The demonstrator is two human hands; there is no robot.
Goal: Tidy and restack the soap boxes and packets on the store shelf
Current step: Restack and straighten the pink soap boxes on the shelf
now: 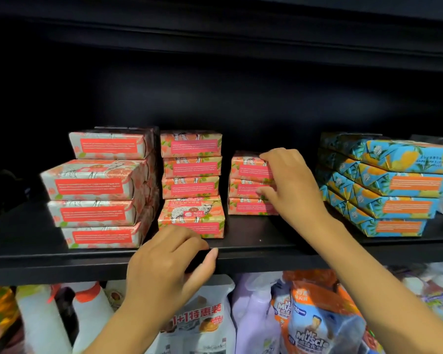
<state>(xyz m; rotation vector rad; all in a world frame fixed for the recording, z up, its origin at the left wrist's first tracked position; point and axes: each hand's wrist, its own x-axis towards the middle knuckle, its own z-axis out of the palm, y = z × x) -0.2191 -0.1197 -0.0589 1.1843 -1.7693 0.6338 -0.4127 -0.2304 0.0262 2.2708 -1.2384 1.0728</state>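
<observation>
A short stack [244, 171] of three pink soap boxes is clamped by the right hand [289, 185] on the black shelf [266, 241], at 3 o'clock from the taller middle stack [191, 167] — fingers over the top box, thumb on the front of the second. The left hand [164, 264] is held at 6 o'clock, fingers loosely curled, thumb spread, nothing gripped. Its fingertips are laid against the lowest box [192, 213], which is set forward.

Pink soap boxes [191, 145] in three flat stacks; blue soap boxes [407, 182] stacked at the right
</observation>
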